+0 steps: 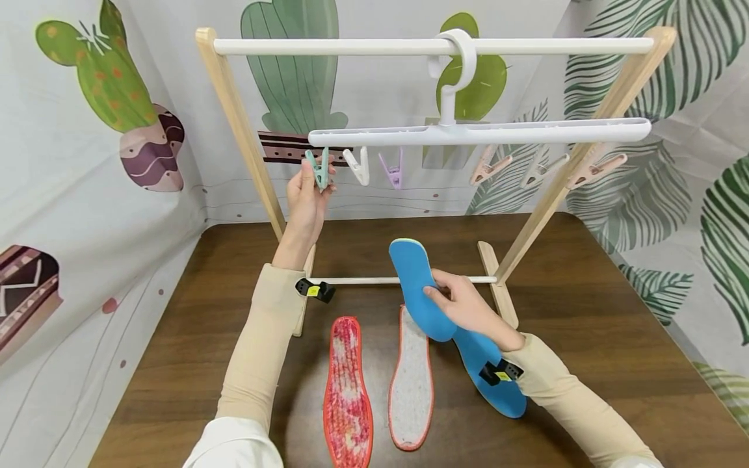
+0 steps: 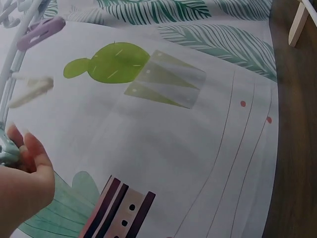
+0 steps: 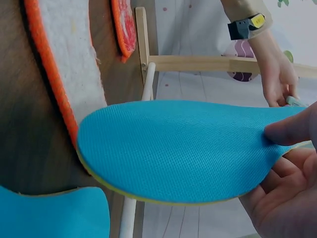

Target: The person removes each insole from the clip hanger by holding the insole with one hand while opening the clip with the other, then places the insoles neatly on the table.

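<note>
My left hand (image 1: 310,195) is raised to the left end of the white hanger (image 1: 480,134), its fingers gripping a mint green clothespin (image 1: 318,170) that hangs there. In the left wrist view the same clothespin (image 2: 7,148) shows at the left edge, partly cut off. My right hand (image 1: 465,300) pinches a blue insole (image 1: 418,286) at its middle, thumb on top, holding it tilted above the table. The right wrist view shows the textured face of this insole (image 3: 183,148) between thumb and fingers. A second blue insole (image 1: 488,370) lies below, partly hidden by the right hand and wrist.
A red patterned insole (image 1: 348,390) and a grey insole with red edging (image 1: 411,390) lie on the brown table (image 1: 234,273). A wooden rack (image 1: 246,130) carries the hanger on its top bar. White (image 1: 359,167), purple (image 1: 393,170) and several other clothespins hang along it.
</note>
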`<action>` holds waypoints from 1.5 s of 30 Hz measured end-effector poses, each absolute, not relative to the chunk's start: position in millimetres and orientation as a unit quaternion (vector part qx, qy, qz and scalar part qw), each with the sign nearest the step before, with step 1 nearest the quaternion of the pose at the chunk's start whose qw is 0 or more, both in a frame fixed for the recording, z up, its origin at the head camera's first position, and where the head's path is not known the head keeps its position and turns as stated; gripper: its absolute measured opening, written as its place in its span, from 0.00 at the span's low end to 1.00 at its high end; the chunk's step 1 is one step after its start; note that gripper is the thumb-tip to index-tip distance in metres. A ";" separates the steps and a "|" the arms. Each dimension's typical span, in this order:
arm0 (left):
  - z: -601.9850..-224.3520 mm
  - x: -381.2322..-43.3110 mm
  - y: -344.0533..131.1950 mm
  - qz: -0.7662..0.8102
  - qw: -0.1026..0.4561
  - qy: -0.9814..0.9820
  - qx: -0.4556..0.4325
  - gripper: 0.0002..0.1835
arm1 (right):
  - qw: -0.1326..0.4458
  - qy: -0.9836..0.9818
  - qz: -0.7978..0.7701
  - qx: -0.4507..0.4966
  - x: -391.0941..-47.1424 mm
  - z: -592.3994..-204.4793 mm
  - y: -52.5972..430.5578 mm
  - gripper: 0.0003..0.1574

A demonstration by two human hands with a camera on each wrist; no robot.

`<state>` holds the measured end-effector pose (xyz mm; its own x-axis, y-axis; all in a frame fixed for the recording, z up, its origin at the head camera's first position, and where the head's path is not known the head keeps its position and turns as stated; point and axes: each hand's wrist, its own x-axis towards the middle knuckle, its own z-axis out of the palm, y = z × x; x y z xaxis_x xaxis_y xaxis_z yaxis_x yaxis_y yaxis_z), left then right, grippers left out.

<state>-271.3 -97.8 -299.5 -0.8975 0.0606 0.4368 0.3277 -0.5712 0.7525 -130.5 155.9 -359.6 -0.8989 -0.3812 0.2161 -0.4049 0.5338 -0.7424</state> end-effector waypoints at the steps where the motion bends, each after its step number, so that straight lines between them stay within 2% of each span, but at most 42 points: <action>1: -299.4 -271.9 -98.0 -0.863 0.080 -0.452 -0.210 0.21 | 0.018 -0.876 0.428 0.223 -131.1 -359.9 157.4 0.16; 9: -295.6 -272.4 -99.9 -0.898 0.063 -0.386 -0.202 0.17 | 0.029 -0.876 0.437 0.203 -136.6 -363.0 169.5 0.15; 17: -299.9 -274.8 -102.5 -0.902 0.042 -0.382 -0.197 0.16 | 0.037 -0.866 0.468 0.172 -143.1 -371.7 185.1 0.15; 22: -304.3 -275.0 -103.1 -0.899 0.031 -0.386 -0.204 0.18 | 0.005 -0.862 0.493 0.120 -153.8 -387.6 201.0 0.05; 30: -307.5 -275.2 -104.1 -0.904 0.030 -0.367 -0.217 0.13 | -0.025 -0.857 0.511 0.063 -157.1 -388.8 221.6 0.16; 34: -309.5 -273.5 -104.1 -0.906 0.030 -0.368 -0.210 0.12 | -0.034 -0.855 0.513 0.060 -155.0 -386.8 229.9 0.17; 39: -310.8 -272.8 -102.1 -0.902 0.030 -0.374 -0.215 0.14 | -0.044 -0.844 0.533 0.048 -151.2 -385.7 238.2 0.10; 45: -314.4 -271.8 -101.8 -0.900 0.027 -0.384 -0.204 0.12 | -0.048 -0.846 0.530 0.041 -145.7 -384.3 246.3 0.16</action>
